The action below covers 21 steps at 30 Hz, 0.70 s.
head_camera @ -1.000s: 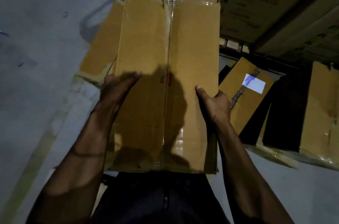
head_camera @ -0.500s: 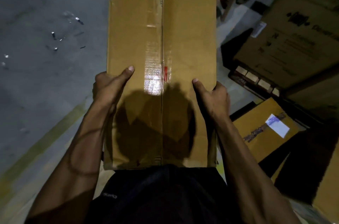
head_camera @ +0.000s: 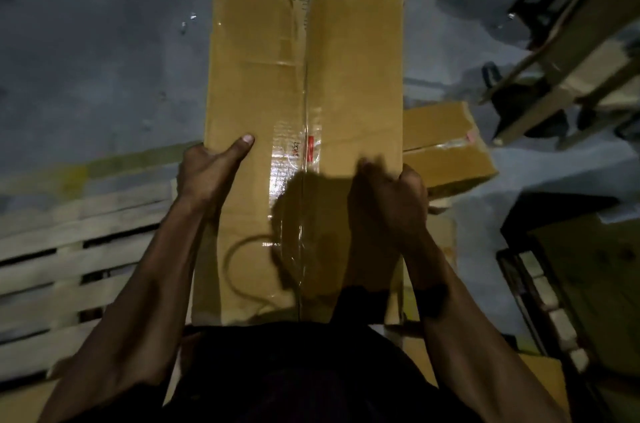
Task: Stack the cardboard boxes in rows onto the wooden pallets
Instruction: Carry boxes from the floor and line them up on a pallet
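Carrying a long cardboard box (head_camera: 304, 145) flat at centre frame, the left hand (head_camera: 207, 173) has its grip closed on the near left edge, thumb on top, while the right hand (head_camera: 388, 190), blurred, clamps the right edge. A wooden pallet (head_camera: 69, 249) lies at eight o'clock, another box (head_camera: 446, 145) at three. Best lower it level, square to the slats, fingers clear underneath.

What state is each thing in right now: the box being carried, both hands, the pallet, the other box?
Long cardboard box: held off the floor, taped shut, far edge torn.
Left hand: gripping the box's left edge.
Right hand: on the box's right edge, blurred.
Wooden pallet: slats in view bare.
Smaller box: taped shut, resting low, beyond the carried box's right edge.
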Motion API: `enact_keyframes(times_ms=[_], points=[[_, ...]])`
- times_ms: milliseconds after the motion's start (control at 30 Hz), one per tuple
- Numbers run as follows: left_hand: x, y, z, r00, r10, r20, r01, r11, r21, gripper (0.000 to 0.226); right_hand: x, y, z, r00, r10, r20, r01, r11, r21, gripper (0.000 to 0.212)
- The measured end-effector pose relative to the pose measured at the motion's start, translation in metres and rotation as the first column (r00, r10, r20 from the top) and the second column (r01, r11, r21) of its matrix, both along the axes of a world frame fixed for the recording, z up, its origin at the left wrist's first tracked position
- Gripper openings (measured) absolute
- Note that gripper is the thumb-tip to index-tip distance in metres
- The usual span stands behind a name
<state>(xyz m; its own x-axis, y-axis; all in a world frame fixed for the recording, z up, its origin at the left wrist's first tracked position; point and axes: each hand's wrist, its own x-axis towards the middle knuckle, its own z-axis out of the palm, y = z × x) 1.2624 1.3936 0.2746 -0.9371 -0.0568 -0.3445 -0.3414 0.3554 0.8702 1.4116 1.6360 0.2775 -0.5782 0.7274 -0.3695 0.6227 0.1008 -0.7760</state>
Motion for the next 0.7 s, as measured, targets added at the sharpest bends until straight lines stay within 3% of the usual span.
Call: enact_keyframes(times_ms=[233, 433, 600, 700], points=[[0.048, -0.035, -0.009, 0.963, 0.266, 0.035, -0.268, 0.963, 0.036, 0.071, -0.028, -0.003, -0.005, 0.942, 0.335, 0.037, -0.337, 0.934, 0.118, 0.068], [0.076, -0.074, -0.019, 0.883, 0.466, 0.048, -0.468, 0.884, 0.026, 0.059, -0.061, -0.034, -0.01, 0.846, 0.532, 0.035, -0.533, 0.843, 0.074, 0.073], [0.093, -0.105, -0.025, 0.843, 0.537, 0.013, -0.537, 0.843, -0.008, 0.071, -0.078, -0.064, -0.014, 0.768, 0.64, 0.011, -0.638, 0.764, 0.093, 0.054], [0.098, -0.124, -0.031, 0.822, 0.57, 0.004, -0.57, 0.822, -0.003, 0.09, -0.089, -0.085, -0.012, 0.72, 0.693, 0.022, -0.689, 0.712, 0.132, 0.06]])
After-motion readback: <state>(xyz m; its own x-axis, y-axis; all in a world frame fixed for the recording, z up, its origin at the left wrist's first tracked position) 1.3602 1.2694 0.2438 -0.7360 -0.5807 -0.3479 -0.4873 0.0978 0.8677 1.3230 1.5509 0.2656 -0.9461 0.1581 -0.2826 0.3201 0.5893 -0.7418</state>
